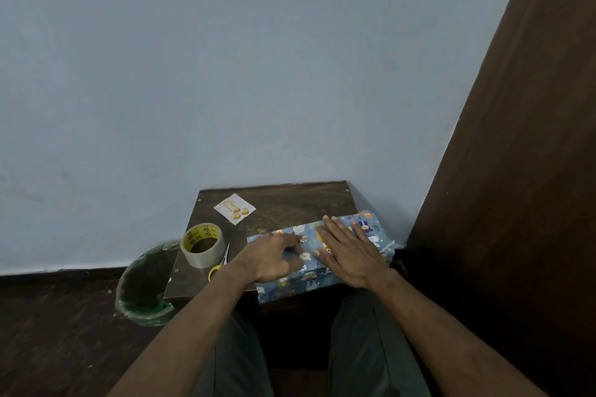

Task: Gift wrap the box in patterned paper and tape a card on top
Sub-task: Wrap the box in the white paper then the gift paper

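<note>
A box wrapped in blue paper with cartoon animals (298, 285) lies on the front right of a small dark wooden table (277, 203). My right hand (350, 253) lies flat on top of it, fingers straight and spread. My left hand (274, 256) rests on the paper's left part, fingers bent and pressing at the seam near the middle. A white card with gold balloons (234, 208) lies at the back left of the table. A roll of clear tape (202, 245) stands near the left edge.
Yellow-handled scissors (219, 264) lie between the tape roll and my left wrist. A green bin with a plastic liner (145, 287) stands on the floor left of the table. A dark wooden panel (500, 203) rises close on the right. A blue wall stands behind.
</note>
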